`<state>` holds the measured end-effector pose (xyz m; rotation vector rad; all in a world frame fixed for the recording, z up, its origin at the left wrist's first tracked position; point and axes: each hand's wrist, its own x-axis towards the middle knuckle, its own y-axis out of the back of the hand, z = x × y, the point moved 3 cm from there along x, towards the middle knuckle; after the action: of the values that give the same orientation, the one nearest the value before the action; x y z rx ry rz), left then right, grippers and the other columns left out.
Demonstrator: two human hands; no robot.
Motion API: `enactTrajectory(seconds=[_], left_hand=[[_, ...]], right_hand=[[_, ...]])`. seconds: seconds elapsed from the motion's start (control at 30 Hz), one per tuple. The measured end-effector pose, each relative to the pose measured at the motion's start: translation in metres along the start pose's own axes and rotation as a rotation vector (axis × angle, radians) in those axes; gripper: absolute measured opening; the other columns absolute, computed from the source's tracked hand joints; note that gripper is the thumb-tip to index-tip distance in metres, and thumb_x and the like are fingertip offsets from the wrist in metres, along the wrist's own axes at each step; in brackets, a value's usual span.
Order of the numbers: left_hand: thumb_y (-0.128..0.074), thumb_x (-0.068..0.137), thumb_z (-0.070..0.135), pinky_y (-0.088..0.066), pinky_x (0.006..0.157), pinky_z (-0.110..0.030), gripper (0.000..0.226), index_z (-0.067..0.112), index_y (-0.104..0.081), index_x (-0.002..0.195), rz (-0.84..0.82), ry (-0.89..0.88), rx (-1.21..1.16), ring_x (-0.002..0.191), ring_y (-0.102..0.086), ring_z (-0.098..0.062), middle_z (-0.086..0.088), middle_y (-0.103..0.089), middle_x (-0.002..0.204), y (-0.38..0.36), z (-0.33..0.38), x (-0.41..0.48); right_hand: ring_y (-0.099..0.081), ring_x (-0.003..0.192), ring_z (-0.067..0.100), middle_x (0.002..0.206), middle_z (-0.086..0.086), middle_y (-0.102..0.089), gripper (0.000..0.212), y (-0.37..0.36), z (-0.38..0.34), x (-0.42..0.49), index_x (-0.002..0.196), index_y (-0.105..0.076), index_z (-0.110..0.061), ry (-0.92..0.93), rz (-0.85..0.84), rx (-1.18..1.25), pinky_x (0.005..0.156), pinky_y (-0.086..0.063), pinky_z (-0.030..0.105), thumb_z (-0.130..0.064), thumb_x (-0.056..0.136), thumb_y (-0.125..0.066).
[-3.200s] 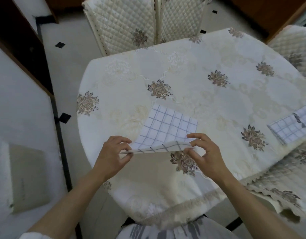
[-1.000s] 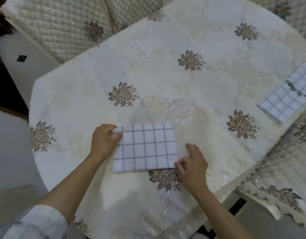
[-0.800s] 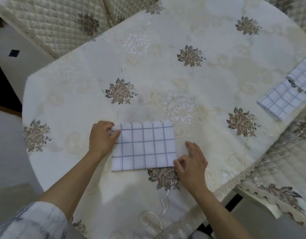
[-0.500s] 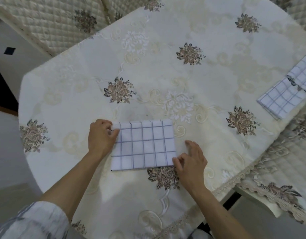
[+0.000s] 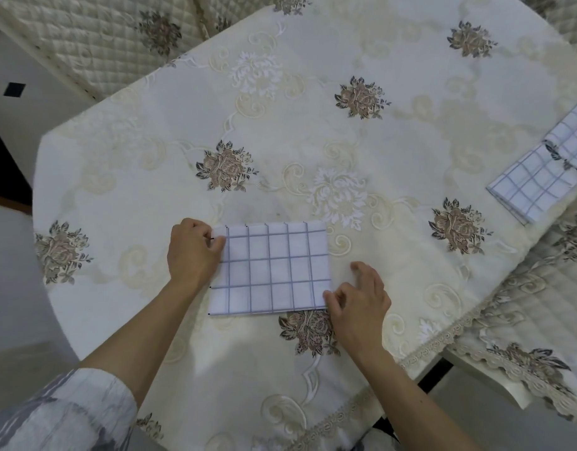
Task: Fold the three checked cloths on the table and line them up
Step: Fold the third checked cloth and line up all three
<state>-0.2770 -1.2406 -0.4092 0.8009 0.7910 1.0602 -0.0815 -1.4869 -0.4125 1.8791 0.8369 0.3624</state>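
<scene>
The left hand [image 5: 193, 252] grips with curled fingers the far left corner of the folded cloth [image 5: 270, 268] lying flat between both hands, the right hand [image 5: 358, 301] seems to pinch its near right corner, and a second cloth [image 5: 531, 190] and a third cloth [image 5: 572, 135] lie well beyond the right hand.

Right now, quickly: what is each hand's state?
Left hand: closed, pinching the folded checked cloth at its far left corner.
Right hand: closed, pinching the same cloth's near right corner.

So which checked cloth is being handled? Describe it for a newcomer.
On the cream floral tablecloth, look near the front edge. The folded checked cloth lies flat there, pinched at its corners by the left hand and right hand; two other cloths lie untouched at the right edge.
</scene>
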Motion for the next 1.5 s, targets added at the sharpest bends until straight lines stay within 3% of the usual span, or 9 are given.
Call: enactTrajectory(seconds=[0.13,0.3,0.53,0.63,0.83,1.0,1.13,1.3,1.5], left_hand=[[-0.069,0.083,0.025,-0.037,0.067,-0.032,0.031,0.018,-0.048,0.062,-0.010,0.020,0.009,0.104,-0.047,-0.025,0.000,-0.053,0.097,0.000,0.003,0.000],[-0.070,0.080,0.024,-0.035,0.061,-0.033,0.023,0.016,-0.048,0.078,0.091,0.017,-0.012,0.091,-0.045,-0.022,-0.001,-0.049,0.089,0.000,0.004,-0.005],[-0.068,0.085,0.023,-0.047,0.079,-0.044,0.010,0.015,-0.064,0.085,0.123,-0.077,0.041,0.106,-0.050,-0.029,-0.004,-0.054,0.119,-0.009,0.000,-0.023],[-0.071,0.084,0.032,-0.044,0.089,-0.049,0.025,0.015,-0.065,0.102,0.083,-0.138,0.149,0.120,-0.047,-0.036,-0.011,-0.045,0.143,-0.011,0.007,-0.044],[-0.072,0.075,0.052,-0.039,0.099,-0.051,0.066,0.016,-0.054,0.127,0.008,-0.345,0.255,0.135,-0.038,-0.036,-0.014,-0.035,0.153,-0.041,0.033,-0.118],[-0.073,0.074,0.055,-0.035,0.102,-0.048,0.073,0.018,-0.051,0.133,-0.006,-0.221,0.228,0.138,-0.036,-0.032,-0.012,-0.035,0.153,-0.061,0.034,-0.149],[-0.055,0.082,0.059,-0.032,0.102,-0.051,0.066,0.018,-0.050,0.134,0.070,-0.108,0.213,0.135,-0.036,-0.033,-0.012,-0.036,0.151,-0.046,0.013,-0.148],[-0.071,0.077,0.051,-0.030,0.102,-0.051,0.067,0.015,-0.052,0.131,0.114,-0.121,0.227,0.134,-0.035,-0.032,-0.013,-0.038,0.148,-0.037,0.011,-0.136],[-0.069,0.075,0.055,-0.033,0.102,-0.051,0.070,0.016,-0.051,0.130,0.055,-0.156,0.238,0.134,-0.038,-0.033,-0.012,-0.040,0.148,-0.053,0.027,-0.139]], right_hand=[[-0.036,0.132,0.023,0.134,0.000,-0.048,0.030,0.001,-0.001,0.000,0.056,-0.054,-0.020,-0.006,-0.001,0.010,0.093,-0.030,0.042,-0.029,0.076,-0.076],[-0.036,0.132,0.024,0.135,0.002,-0.048,0.023,0.001,-0.003,0.002,0.076,-0.053,-0.023,-0.027,0.000,0.074,0.097,-0.028,0.043,-0.025,0.074,-0.076],[-0.030,0.141,0.033,0.152,0.013,-0.035,0.026,-0.009,-0.012,0.000,0.099,-0.067,-0.029,0.164,-0.045,0.010,0.105,-0.026,0.048,-0.013,0.079,-0.073],[-0.027,0.143,0.033,0.155,0.013,-0.031,0.036,-0.008,-0.007,-0.003,0.106,-0.068,-0.030,0.187,-0.076,-0.007,0.106,-0.027,0.050,-0.030,0.073,-0.080],[-0.024,0.145,0.032,0.157,0.013,-0.028,0.050,-0.011,-0.006,-0.006,0.114,-0.066,-0.032,0.183,-0.080,-0.051,0.107,-0.026,0.049,-0.044,0.068,-0.082],[-0.025,0.145,0.030,0.157,0.014,-0.029,0.048,-0.011,-0.006,-0.005,0.113,-0.066,-0.029,0.200,-0.084,-0.042,0.106,-0.027,0.048,-0.041,0.070,-0.081],[-0.024,0.145,0.031,0.157,0.014,-0.028,0.044,-0.008,-0.008,-0.004,0.111,-0.068,-0.029,0.205,-0.089,-0.050,0.106,-0.027,0.050,-0.034,0.070,-0.083],[-0.025,0.145,0.032,0.157,0.014,-0.027,0.046,-0.007,-0.009,-0.007,0.113,-0.067,-0.030,0.214,-0.077,-0.063,0.106,-0.028,0.052,-0.036,0.070,-0.083],[-0.025,0.145,0.030,0.157,0.013,-0.029,0.050,-0.008,-0.009,-0.009,0.115,-0.067,-0.031,0.183,-0.081,-0.058,0.106,-0.029,0.051,-0.042,0.069,-0.082]])
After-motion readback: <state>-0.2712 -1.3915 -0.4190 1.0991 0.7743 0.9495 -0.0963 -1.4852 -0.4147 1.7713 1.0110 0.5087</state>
